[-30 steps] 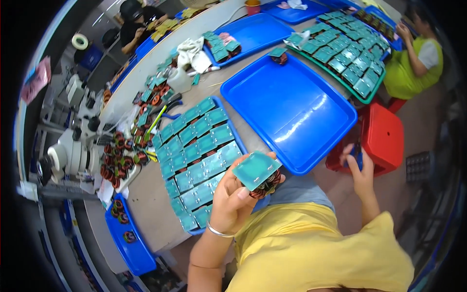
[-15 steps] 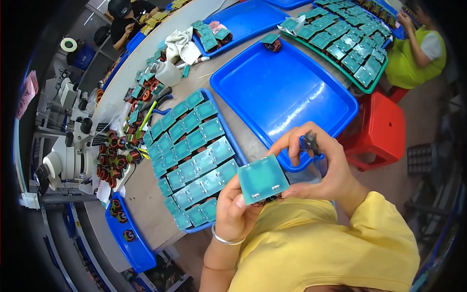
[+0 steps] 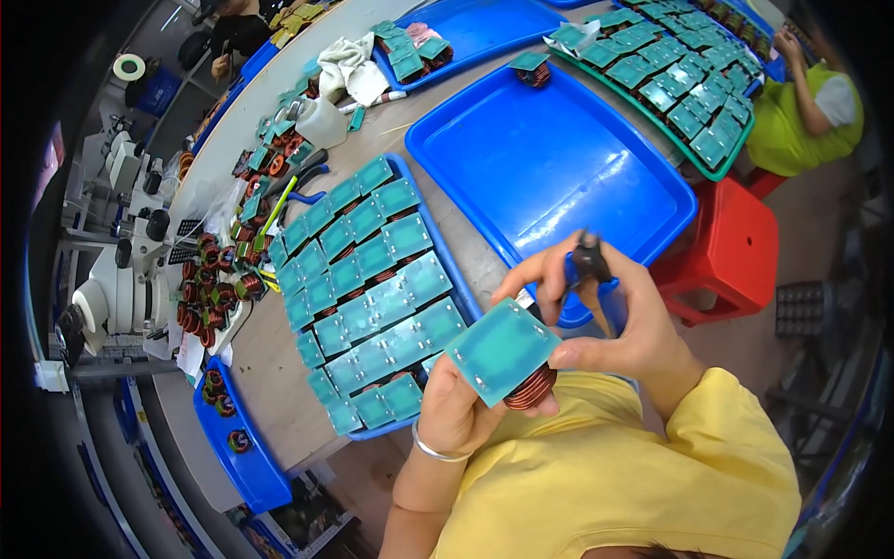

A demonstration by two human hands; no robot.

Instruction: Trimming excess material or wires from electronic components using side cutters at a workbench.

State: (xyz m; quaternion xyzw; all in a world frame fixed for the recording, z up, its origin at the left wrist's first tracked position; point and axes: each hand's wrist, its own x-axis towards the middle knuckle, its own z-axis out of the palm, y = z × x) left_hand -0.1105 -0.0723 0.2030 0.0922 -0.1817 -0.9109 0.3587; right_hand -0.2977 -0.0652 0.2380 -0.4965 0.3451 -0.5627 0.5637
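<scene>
We hold a teal board (image 3: 503, 352) with a coil of reddish wire (image 3: 531, 387) under it, low in front of our yellow top (image 3: 615, 475) and just beside the near right edge of a blue tray (image 3: 466, 293). Our left hand (image 3: 456, 410) grasps this piece at its left corner, with fingers passing beneath the coil and their tips showing past it. A silvery bracelet (image 3: 438, 452) circles that wrist. Our right hand (image 3: 619, 312) is curled around a small tool (image 3: 587, 264) with dark and blue parts, and its thumb meets the board's right corner; we cannot tell whether the forefinger also touches the board.

The tray beside us carries rows of teal boards (image 3: 386, 303), laid close together on the counter (image 3: 270, 401). To its right we have a large blue tray (image 3: 559, 168), with one board-topped coil (image 3: 531, 67) at its far corner. Beyond that stands a green tray (image 3: 719, 173) packed with similar boards, near a red stool (image 3: 736, 242). On our left lie a cluster of coils (image 3: 209, 289), blue-handled pliers (image 3: 307, 186), a white container (image 3: 321, 123) and a white cloth (image 3: 354, 70); a narrow blue tray (image 3: 247, 475) holds three more coils. A co-worker in lime and white (image 3: 792, 130) sits at the far right.
</scene>
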